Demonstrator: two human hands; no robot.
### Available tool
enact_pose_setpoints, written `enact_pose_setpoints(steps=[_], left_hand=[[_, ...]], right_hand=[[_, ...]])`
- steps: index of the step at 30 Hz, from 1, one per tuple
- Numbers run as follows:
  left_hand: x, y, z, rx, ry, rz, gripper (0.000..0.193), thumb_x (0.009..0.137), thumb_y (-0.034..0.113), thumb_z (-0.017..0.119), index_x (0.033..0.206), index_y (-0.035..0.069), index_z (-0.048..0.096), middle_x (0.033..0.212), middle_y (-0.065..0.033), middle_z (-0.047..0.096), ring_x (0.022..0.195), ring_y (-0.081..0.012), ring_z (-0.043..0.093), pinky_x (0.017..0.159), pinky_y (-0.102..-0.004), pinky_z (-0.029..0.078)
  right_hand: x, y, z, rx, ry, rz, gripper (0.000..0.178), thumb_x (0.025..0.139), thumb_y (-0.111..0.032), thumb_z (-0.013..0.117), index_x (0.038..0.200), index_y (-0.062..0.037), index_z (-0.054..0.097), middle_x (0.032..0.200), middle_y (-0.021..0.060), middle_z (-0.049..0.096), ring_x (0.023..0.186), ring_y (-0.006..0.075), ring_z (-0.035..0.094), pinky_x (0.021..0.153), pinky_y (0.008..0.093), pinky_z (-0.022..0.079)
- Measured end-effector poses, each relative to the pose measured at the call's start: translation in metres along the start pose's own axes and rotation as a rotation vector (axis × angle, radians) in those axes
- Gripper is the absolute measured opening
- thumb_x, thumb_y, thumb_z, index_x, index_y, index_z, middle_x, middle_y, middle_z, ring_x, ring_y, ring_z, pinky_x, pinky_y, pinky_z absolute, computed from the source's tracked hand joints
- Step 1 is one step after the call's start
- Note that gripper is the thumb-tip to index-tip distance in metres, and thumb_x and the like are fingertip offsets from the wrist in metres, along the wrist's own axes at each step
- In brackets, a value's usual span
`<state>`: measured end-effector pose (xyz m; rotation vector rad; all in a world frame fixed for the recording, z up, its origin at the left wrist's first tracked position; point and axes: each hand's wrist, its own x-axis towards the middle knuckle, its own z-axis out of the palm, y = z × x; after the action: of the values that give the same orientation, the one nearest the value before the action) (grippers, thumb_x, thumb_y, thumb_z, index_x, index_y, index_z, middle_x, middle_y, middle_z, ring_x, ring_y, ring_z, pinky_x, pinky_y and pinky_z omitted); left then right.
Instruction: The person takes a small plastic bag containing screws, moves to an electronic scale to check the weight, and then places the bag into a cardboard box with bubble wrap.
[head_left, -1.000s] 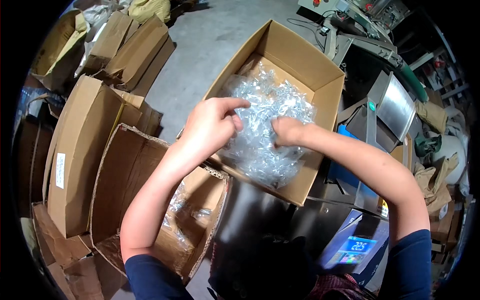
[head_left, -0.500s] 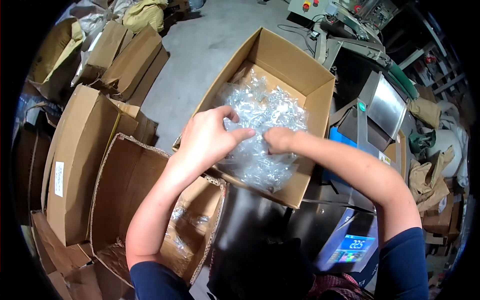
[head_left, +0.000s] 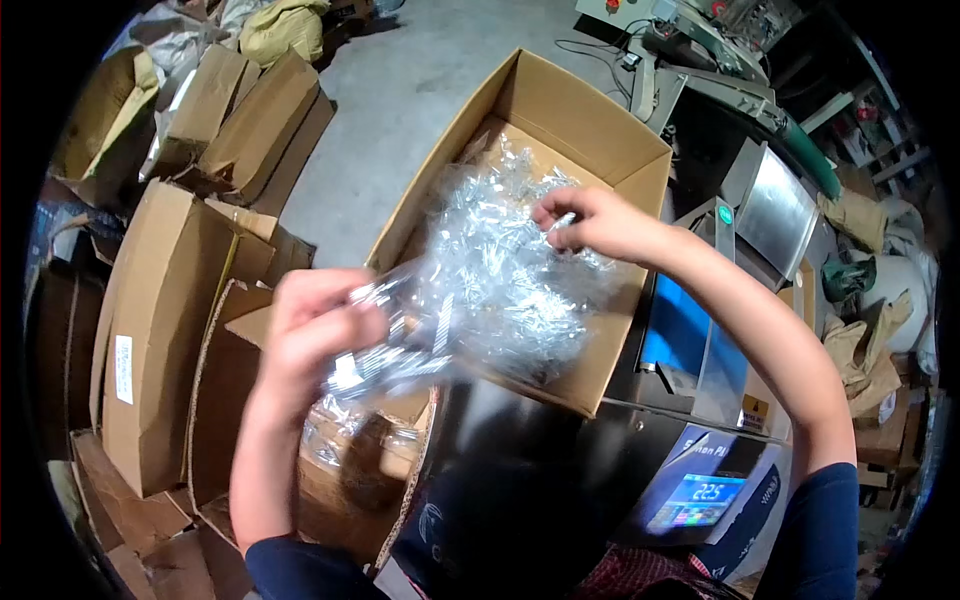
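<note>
Left hand [head_left: 325, 335], centre left of the frame, blurred: fingers closed on a clear plastic bag [head_left: 395, 368] with shiny metal pieces inside, which hangs between the near left side of the upper carton and the opening of the lower one. Right hand [head_left: 590, 222], just right of upper centre: fingers bent and partly curled at the right edge of the pile, a small bright piece showing by the fingertips – whether gripped or merely touched, cannot be told. Pile of clear bags [head_left: 510, 275], middle of the frame: many small packets with silvery contents, heaped loosely, exact parts too fine to make out. Upper carton [head_left: 572, 115], open, brown, set at a slant, holding the pile, its far end bare cardboard. Lower carton [head_left: 225, 420], open, lower left, ragged edges; a few clear packets [head_left: 328, 432] lie in it below the left hand. Dark blue sleeves [head_left: 820, 525], one at each lower side of the frame. Machine [head_left: 785, 205], right: sloping metal panel, blue part beneath. Lit display [head_left: 700, 490], lower right, blue, in a pale purple-blue housing. Tall brown carton [head_left: 150, 335], far left, standing, white label on its side. Yellowish sack [head_left: 283, 32], upper left – beside further cartons [head_left: 255, 125]. Grey floor [head_left: 375, 120], upper centre left. Brown paper sacks [head_left: 860, 350], right edge, crumpled
</note>
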<state>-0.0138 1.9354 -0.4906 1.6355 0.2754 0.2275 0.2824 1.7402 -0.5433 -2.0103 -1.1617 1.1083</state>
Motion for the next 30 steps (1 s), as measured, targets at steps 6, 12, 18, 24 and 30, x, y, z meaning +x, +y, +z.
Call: enact_pose_setpoints(steps=[6, 12, 18, 24, 30], left_hand=[[-0.038, 0.058, -0.079, 0.292, -0.573, -0.342, 0.017, 0.063, 0.013, 0.078, 0.074, 0.002, 0.072, 0.070, -0.0084, 0.067, 0.071, -0.0225, 0.063, 0.068, -0.0326, 0.047], [-0.043, 0.061, -0.070, 0.742, -0.717, -0.223, 0.045, 0.087, 0.033, 0.075, 0.125, 0.008, 0.066, 0.119, -0.0158, 0.068, 0.104, -0.0314, 0.067, 0.095, -0.0394, 0.051], [0.062, 0.026, -0.033, 0.175, -0.099, -0.290, 0.032, 0.091, 0.015, 0.069, 0.116, -0.003, 0.064, 0.092, -0.0076, 0.069, 0.096, -0.0157, 0.065, 0.088, -0.0290, 0.051], [0.148, -0.009, 0.051, 0.297, -0.401, -0.170, 0.050, 0.086, 0.014, 0.071, 0.131, -0.003, 0.056, 0.114, -0.0119, 0.065, 0.107, -0.0164, 0.060, 0.094, -0.0291, 0.047], [0.190, -0.052, 0.057, 0.400, -0.389, -0.079, 0.044, 0.076, -0.004, 0.048, 0.116, 0.002, 0.066, 0.089, -0.0086, 0.069, 0.084, -0.0133, 0.064, 0.071, -0.0287, 0.050]], right_hand=[[0.034, 0.071, 0.036, -0.988, -0.209, 0.217, 0.032, 0.081, -0.021, 0.070, 0.106, -0.0017, 0.070, 0.103, 0.0190, 0.070, 0.100, 0.0325, 0.069, 0.081, 0.0458, 0.055], [0.047, 0.081, 0.030, -1.170, -0.171, -0.089, 0.016, 0.080, -0.014, 0.060, 0.086, -0.0025, 0.071, 0.084, 0.0179, 0.072, 0.074, 0.0357, 0.070, 0.069, 0.0447, 0.057], [0.036, 0.025, -0.021, 0.261, -0.160, 0.209, 0.017, 0.086, -0.001, 0.051, 0.095, -0.0004, 0.065, 0.074, 0.0077, 0.066, 0.062, 0.0148, 0.066, 0.057, 0.0279, 0.054], [0.002, -0.033, -0.013, 0.451, -0.179, -0.070, 0.021, 0.090, -0.007, 0.057, 0.107, -0.0009, 0.067, 0.087, 0.0078, 0.069, 0.079, 0.0139, 0.067, 0.068, 0.0273, 0.057], [-0.064, -0.036, -0.024, -0.125, 0.311, 0.009, 0.024, 0.096, -0.015, 0.058, 0.113, 0.0005, 0.066, 0.094, 0.0090, 0.070, 0.092, 0.0151, 0.067, 0.079, 0.0319, 0.054]])
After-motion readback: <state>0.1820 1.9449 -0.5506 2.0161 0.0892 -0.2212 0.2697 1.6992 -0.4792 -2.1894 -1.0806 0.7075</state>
